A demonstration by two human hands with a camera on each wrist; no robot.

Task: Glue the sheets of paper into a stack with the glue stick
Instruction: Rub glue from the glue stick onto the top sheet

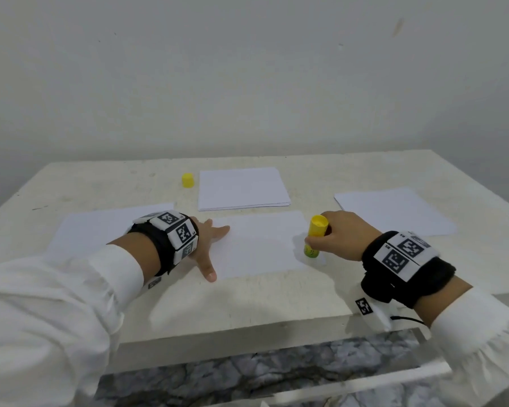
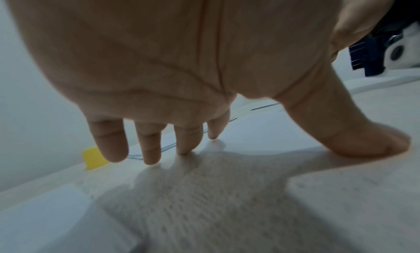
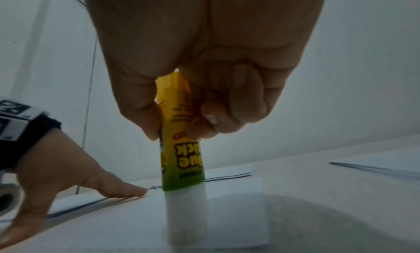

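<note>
Beneath the right hand [image 1: 343,235], clenched round the upright glue stick [image 1: 315,235], lies the sheet's [image 1: 259,245] right edge; its long axis runs leftward to the flat, released left hand [image 1: 209,245].

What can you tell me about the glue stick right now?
The glue stick is a yellow tube shading to green low down, its printed label upside down. It stands nearly upright, uncapped, its whitish glue end pressed on the near sheet by that sheet's right edge. The right hand grips its upper half. Its yellow cap stands apart, farther back on the table.
</note>
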